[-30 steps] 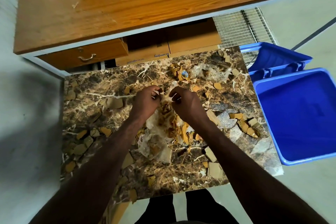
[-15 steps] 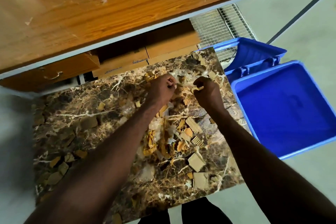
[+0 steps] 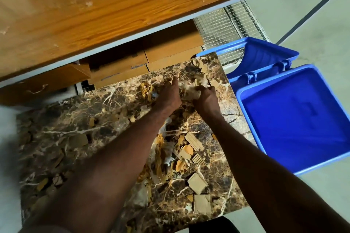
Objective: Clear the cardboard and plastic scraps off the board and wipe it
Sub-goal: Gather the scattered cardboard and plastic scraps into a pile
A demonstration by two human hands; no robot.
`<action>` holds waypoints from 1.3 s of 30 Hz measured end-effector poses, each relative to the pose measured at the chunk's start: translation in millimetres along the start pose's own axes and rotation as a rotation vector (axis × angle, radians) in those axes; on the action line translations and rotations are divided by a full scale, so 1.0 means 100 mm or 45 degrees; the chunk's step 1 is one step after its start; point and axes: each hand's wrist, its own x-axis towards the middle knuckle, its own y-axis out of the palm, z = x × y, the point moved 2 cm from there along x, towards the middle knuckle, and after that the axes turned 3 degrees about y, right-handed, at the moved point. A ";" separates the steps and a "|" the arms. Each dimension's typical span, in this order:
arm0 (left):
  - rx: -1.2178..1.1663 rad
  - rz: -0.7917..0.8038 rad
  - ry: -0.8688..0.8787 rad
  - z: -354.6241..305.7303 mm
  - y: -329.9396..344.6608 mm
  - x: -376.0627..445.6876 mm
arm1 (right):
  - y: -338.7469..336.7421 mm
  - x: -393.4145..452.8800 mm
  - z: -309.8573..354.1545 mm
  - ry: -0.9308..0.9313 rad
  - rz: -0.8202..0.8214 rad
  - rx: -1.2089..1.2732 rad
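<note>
The brown marbled board [image 3: 79, 134] lies on the floor, strewn with several tan cardboard scraps [image 3: 197, 183] and crumpled clear plastic [image 3: 187, 92]. Both hands reach to its far right corner. My left hand [image 3: 168, 94] lies over the scrap heap with its fingers stretched forward. My right hand [image 3: 206, 98] grips a wad of clear plastic and cardboard bits. More cardboard pieces [image 3: 200, 68] sit at the corner just beyond the hands.
An open blue bin [image 3: 295, 119] with its hinged lid [image 3: 265, 55] stands right of the board. A wooden desk [image 3: 94, 15] overhangs the far edge, with cardboard boxes [image 3: 121, 70] and a wire mesh panel [image 3: 227, 26] under it.
Both hands have moved from the board's middle to its far right corner. The right hand has gathered plastic there. The camera has swung toward the bin.
</note>
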 end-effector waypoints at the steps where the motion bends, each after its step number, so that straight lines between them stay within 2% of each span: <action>1: 0.035 -0.040 0.029 -0.02 0.00 -0.02 | -0.01 -0.01 0.00 -0.017 -0.005 -0.016; 8: 0.041 -0.158 0.155 -0.09 -0.21 -0.21 | -0.17 -0.12 0.08 -0.059 -0.084 -0.068; 11: -0.086 -0.115 0.156 -0.05 -0.41 -0.40 | -0.29 -0.28 0.25 -0.112 -0.109 -0.026; 16: -0.222 -0.175 0.181 0.14 -0.79 -1.01 | -0.39 -0.82 0.64 -0.343 -0.180 0.117; 23: -0.381 -0.189 0.070 0.85 -1.07 -1.99 | -0.11 -1.64 1.15 -0.382 0.075 0.148; 29: -0.569 -0.192 0.014 1.43 -0.93 -2.62 | 0.37 -2.02 1.36 -0.444 0.233 -0.057; 34: -0.527 -0.189 -0.001 1.46 -0.53 -2.93 | 0.61 -2.05 1.31 -0.611 0.192 -0.308; 37: -0.534 -0.174 -0.016 1.44 -0.28 -2.98 | 0.71 -1.90 1.24 -0.570 0.176 -0.362; 39: -0.512 -0.271 0.004 1.44 -0.20 -2.97 | 0.76 -1.84 1.22 -0.569 0.187 -0.406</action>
